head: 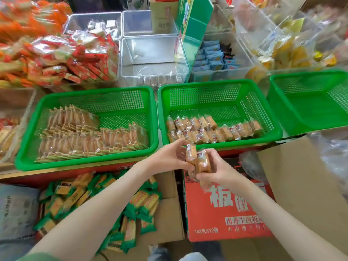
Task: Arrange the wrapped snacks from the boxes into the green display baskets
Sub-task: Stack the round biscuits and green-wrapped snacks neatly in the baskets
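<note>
Left hand (169, 157), right hand (218, 172) each grip snacks (202, 162) before middle basket (207, 84). Step: transfer. Next: extend row there.

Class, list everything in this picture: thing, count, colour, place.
left basket: one, green, left; rows of pale wrapped snacks inside.
middle basket: one, green, centre; brown snacks along near wall.
right basket: one, green, right; no snacks visible.
clear tubs: several, transparent, behind baskets.
red carton: one, red, below hands.
green-wrapped snacks: many, green-yellow, box lower left.
held snacks: at least two, brown, between hands.
left hand: grips one.
right hand: grips another.
</note>
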Demonstrator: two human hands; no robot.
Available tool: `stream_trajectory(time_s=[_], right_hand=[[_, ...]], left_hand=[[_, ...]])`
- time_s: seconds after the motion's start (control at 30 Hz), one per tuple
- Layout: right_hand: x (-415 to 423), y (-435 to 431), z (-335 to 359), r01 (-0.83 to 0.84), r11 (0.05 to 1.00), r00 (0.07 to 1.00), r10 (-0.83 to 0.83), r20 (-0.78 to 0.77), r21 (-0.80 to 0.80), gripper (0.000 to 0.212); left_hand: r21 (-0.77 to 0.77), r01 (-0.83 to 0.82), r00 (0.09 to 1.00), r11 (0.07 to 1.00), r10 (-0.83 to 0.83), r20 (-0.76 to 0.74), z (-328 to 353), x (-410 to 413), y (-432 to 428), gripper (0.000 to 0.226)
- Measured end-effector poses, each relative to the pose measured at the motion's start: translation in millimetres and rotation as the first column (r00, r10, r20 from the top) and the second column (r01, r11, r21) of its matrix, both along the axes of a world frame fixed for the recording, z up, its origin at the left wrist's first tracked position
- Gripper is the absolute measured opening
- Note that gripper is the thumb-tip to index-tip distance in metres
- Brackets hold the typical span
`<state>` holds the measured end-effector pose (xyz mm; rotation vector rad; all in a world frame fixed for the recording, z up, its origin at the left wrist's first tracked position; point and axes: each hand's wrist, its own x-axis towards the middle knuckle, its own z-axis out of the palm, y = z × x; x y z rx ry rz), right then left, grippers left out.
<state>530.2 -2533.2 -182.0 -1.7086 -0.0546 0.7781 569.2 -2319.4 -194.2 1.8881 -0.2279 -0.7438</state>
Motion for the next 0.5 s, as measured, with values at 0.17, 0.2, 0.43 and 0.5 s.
stream_trajectory(time_s=[0.17,0.2,0.43,0.5], right_hand=[[63.0,-39.0,15.0,0.053,0.995,0.982,-0.037,0.187,-0.086,0.063],[79.1,-49.4,12.5,0.072,0.992,0.973,-0.048,0.225,-0.100,0.063],[227.6,-106.5,-31.9,0.104,0.959,0.856,0.048,0.514,-0.264,0.064],[259.0,-109.9,-58.7,0.051,0.912,0.821,0.194,0.537,-0.408,0.059]], left_hand=[[0.099,-0.036,0.988,0.994,0.021,0.156,17.9,48.9,-62.4,0.067],[0.108,-0.051,0.982,0.993,0.030,0.187,15.7,61.4,-74.8,0.070],[0.606,-0.160,0.942,0.779,-0.064,0.330,-33.7,147.3,-125.9,0.075],[0.687,-0.165,0.941,0.708,-0.095,0.324,-52.8,158.6,-132.1,0.069]])
